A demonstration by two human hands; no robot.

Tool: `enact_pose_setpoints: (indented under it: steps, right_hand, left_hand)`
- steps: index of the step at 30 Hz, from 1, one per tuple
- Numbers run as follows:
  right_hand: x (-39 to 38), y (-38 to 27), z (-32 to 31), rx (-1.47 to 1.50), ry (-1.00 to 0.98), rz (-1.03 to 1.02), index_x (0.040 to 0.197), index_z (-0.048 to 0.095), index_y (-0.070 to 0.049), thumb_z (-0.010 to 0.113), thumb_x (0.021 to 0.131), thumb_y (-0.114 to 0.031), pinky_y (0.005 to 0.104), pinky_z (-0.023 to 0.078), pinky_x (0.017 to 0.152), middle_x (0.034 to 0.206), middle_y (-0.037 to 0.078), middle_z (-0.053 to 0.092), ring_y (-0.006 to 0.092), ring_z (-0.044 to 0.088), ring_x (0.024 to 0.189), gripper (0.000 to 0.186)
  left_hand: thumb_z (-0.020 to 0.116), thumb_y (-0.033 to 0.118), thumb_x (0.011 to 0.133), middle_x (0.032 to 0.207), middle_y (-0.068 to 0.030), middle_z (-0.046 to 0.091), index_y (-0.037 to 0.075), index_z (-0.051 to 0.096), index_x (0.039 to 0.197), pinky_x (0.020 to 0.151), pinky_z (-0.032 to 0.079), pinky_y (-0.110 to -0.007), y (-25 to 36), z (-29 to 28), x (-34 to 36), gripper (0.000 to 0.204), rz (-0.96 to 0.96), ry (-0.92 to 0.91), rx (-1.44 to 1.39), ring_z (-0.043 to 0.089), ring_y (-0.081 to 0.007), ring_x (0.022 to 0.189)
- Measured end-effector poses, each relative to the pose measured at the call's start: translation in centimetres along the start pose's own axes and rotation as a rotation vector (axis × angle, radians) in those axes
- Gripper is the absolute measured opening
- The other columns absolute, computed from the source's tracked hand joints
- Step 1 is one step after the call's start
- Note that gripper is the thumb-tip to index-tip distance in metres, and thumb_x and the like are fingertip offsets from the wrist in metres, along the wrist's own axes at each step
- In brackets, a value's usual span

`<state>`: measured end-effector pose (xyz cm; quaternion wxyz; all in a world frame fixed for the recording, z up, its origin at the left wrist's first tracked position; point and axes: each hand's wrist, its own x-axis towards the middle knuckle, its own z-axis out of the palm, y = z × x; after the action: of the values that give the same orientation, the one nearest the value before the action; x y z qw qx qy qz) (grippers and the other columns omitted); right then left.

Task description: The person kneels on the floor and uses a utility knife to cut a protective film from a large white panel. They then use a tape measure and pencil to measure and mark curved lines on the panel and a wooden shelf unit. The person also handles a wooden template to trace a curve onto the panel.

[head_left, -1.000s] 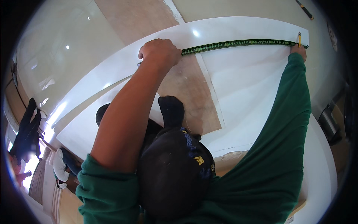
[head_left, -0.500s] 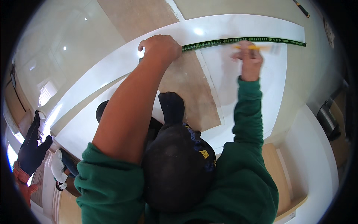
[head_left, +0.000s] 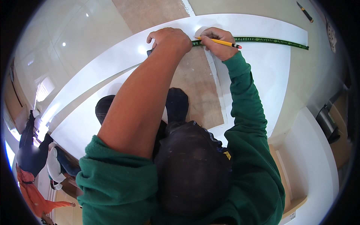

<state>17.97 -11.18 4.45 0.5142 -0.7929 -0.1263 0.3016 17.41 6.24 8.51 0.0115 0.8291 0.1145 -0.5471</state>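
My left hand [head_left: 171, 39] is curled over a tape measure, pressing it on a long white board strip [head_left: 247, 25]. A bit of its dark case [head_left: 149, 53] peeks out under the fingers. The green blade [head_left: 268, 40] runs right along the strip's near edge, its end by the strip's right end. Just right of that hand, my right hand [head_left: 219, 42] grips a yellow pencil [head_left: 222, 42] with a pink eraser. Its tip points left at the strip's surface, beside the blade; whether it touches I cannot tell.
A second white panel [head_left: 258, 82] lies under the strip, beside a brown sheet [head_left: 197, 90]. My dark-clad foot [head_left: 177, 103] stands close by. A knife with a black and yellow handle [head_left: 305, 12] lies far right. Two other people [head_left: 32, 157] are at the left.
My right hand has moved left along the blade, from its middle to beside my left hand. The pencil now points at the board strip. My left hand stays on the tape measure.
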Motion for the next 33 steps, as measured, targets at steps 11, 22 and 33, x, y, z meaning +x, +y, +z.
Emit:
enact_pose_setpoints:
  steps: [11,22,33]
  right_hand:
    - [0.2,-0.2,-0.4,-0.14,-0.061,-0.036,0.083,0.065,-0.002,0.069,0.081,-0.018,0.0275,0.048,0.062,0.073,0.004,0.063,0.0123,0.056,0.065,0.017]
    - [0.8,0.1,-0.4,-0.172,-0.105,0.002,0.084,0.065,-0.002,0.067,0.082,-0.018,0.0278,0.047,0.061,0.071,0.006,0.062,0.0131,0.055,0.062,0.017]
    - [1.1,0.3,-0.4,-0.215,-0.097,-0.024,0.083,0.064,-0.002,0.068,0.08,-0.02,0.0284,0.047,0.06,0.07,0.006,0.06,0.0143,0.053,0.062,0.018]
  left_hand:
    - [0.051,0.035,0.085,0.116,-0.014,0.065,0.007,0.068,0.113,0.094,0.042,-0.057,-0.2,-0.3,-0.3,0.043,0.008,-0.004,-0.037,0.061,-0.0321,0.108]
    - [0.053,0.036,0.084,0.115,-0.0136,0.066,0.007,0.067,0.114,0.093,0.042,-0.057,-0.2,0.0,-0.1,0.044,0.022,0.045,-0.025,0.062,-0.0313,0.106]
    - [0.055,0.037,0.084,0.114,-0.0135,0.066,0.008,0.068,0.114,0.092,0.044,-0.055,-0.2,-0.2,0.0,0.044,0.013,0.055,-0.029,0.063,-0.0313,0.104]
